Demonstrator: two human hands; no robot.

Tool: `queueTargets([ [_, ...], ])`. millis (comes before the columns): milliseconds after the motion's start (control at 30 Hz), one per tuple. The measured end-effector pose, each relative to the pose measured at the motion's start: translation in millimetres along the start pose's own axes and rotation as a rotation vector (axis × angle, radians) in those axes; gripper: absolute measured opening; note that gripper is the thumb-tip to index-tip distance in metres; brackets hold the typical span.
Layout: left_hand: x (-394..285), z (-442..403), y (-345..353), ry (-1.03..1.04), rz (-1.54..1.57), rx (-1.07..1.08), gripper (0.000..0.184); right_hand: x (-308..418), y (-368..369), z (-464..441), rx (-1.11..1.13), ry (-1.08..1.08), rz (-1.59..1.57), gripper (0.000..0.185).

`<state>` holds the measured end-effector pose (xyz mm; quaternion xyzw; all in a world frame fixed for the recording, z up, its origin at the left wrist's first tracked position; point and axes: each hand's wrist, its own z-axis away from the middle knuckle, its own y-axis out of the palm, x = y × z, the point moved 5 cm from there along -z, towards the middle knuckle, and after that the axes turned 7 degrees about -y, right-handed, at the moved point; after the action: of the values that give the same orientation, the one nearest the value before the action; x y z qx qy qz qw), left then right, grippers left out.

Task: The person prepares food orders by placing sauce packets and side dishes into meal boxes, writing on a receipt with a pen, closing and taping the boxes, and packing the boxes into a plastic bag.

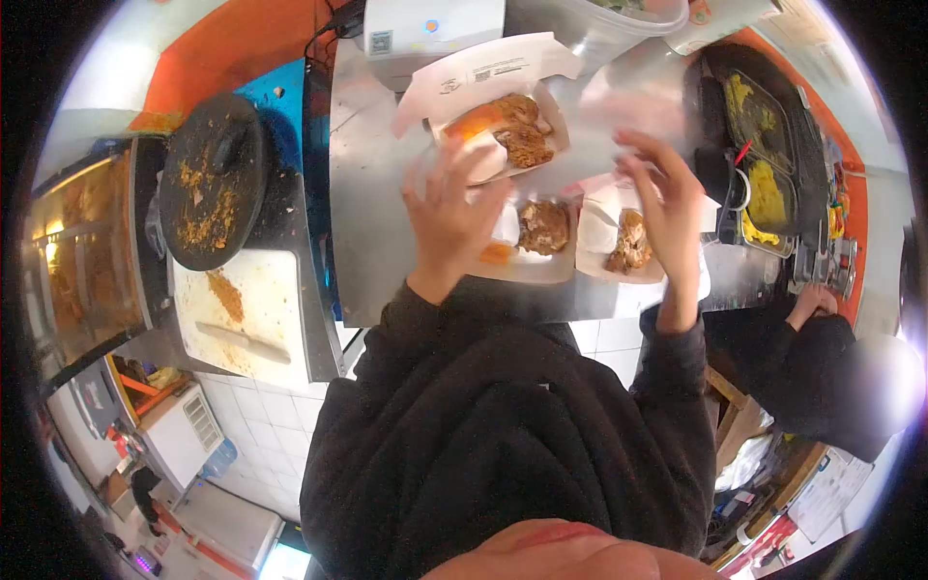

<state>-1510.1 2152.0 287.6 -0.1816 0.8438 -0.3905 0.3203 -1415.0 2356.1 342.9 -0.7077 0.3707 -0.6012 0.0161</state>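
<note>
My arms reach out in front of me, spread apart, in dark sleeves that end near my bare wrists. My left hand is open, with its fingers spread out and a bit blurry. My right hand is open too. Its fingers bend a little and point in toward my left side. My two hands do not touch.

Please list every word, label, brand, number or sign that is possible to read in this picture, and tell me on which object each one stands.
No text can be read with certainty.
Raised carton lid: small dark print and a code-like block, too small to read.
White box at the top: a square code-like label and a round coloured mark, no readable words.
White sheet at lower right: faint marks, too blurred.
</note>
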Motion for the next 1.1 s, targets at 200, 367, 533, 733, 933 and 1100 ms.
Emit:
queueTargets([
  [200, 13.4, -28.1, 10.6, 0.004, -0.069, -0.039, 0.026, -58.1, -66.4, 153.1, -0.459, 0.285, -0.095, 0.016],
  [367, -17.8, -2.3, -11.4, 0.045, 0.057, -0.15, 0.044, -108.8, -51.1, 288.5, -0.47, 0.559, 0.018, 0.013],
  [533, -55.2, 84.9, 17.8, 0.248, 0.316, 0.354, 0.017, -141.6, -27.4, 342.5, 0.02, 0.546, -0.141, 0.02],
  [733, -91.5, 217.8, 75.6, -0.528, 0.478, 1.095, 0.021, -177.3, -78.3, 369.3, 0.444, 0.582, -0.286, 0.033],
  [933, -67.6, 365.1, 133.5, -1.114, 0.423, 1.238, 0.053, -234.2, -126.5, 383.0, 0.655, 0.685, -0.277, 0.04],
  [1100, -123.0, 380.4, 149.9, -0.961, 0.595, 1.269, 0.05, -264.8, -142.5, 389.3, 0.874, 0.575, -0.236, 0.036],
])
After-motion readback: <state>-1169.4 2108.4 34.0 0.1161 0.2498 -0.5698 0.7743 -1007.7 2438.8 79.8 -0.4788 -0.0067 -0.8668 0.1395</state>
